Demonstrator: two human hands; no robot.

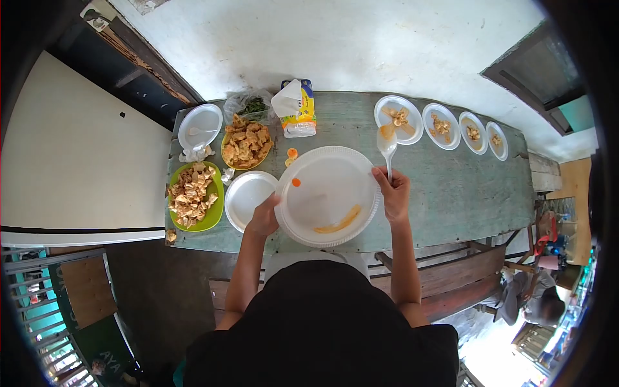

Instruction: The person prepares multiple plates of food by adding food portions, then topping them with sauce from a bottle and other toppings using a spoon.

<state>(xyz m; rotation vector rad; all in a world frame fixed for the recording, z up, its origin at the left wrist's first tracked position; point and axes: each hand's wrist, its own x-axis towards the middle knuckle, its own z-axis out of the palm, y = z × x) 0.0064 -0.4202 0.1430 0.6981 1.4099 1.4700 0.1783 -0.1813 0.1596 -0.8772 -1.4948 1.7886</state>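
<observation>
A white disposable plate [330,187] is held up in front of me, with a curved streak of brown sauce [338,220] and a small orange piece [296,182] on it. My left hand [264,216] grips its left edge. At the opposite edge, my right hand [394,193] is closed round the handle of a white plastic spoon [387,143], thumb right at the plate's rim. Brown sauce coats the spoon's bowl, which points away from me. Another white plate [248,198] lies beside my left hand. Small orange-and-yellow pieces [291,155] rest on the table behind the held plate.
The green table [464,193] meets the wall. Several plates with food portions [400,117] line the right. On the left are fried food [247,143], a green plate of brown pieces [193,197], a plate with a spoon [200,128], bagged greens [253,107] and a tissue pack [298,116].
</observation>
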